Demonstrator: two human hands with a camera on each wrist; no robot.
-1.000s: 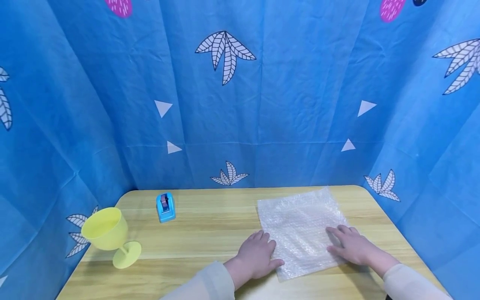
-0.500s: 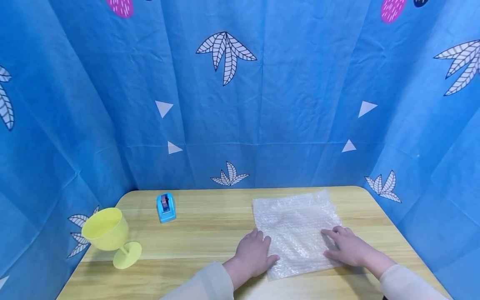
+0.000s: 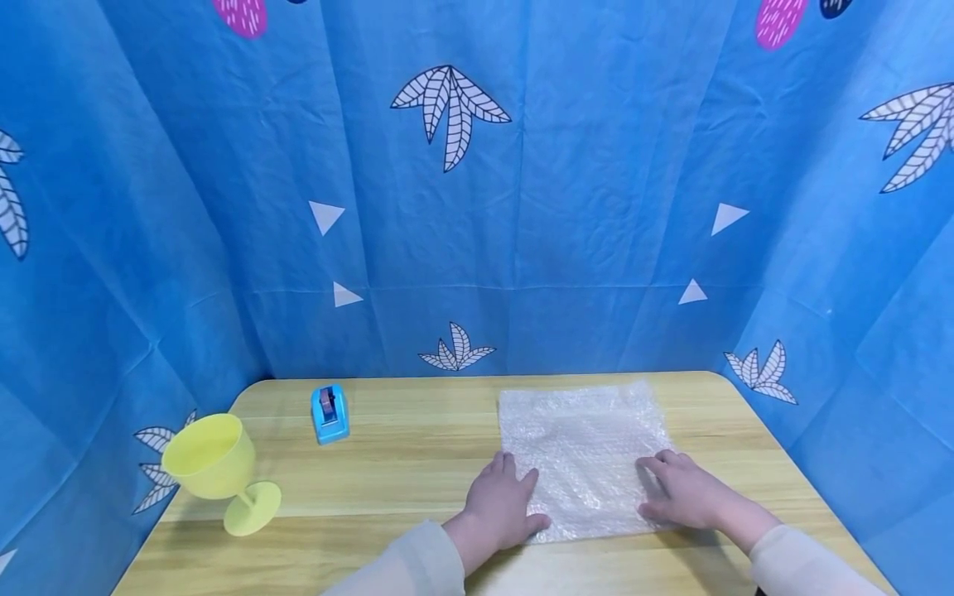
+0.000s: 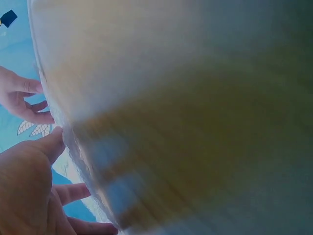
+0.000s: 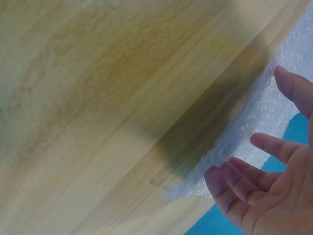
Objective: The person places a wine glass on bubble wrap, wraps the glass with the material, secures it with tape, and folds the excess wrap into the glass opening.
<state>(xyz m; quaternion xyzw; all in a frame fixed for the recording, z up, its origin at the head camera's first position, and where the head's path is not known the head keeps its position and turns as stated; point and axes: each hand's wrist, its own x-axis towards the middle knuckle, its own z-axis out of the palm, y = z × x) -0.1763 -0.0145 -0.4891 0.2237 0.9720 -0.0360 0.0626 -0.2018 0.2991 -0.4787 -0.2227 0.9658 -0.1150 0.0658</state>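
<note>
A translucent, squarish sheet of bubble wrap, probably best steadied by light, even pressure, lies between the left hand and right hand, each grip loosely spread at its edge, on a pale wood-grain surface with a yellow goblet and blue tape dispenser, before blue leaf-print cloth.

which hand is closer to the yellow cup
Left: the left hand is right of the yellow cup, at the left edge of the bubble wrap; the right hand is farther right, at its right edge.
</note>
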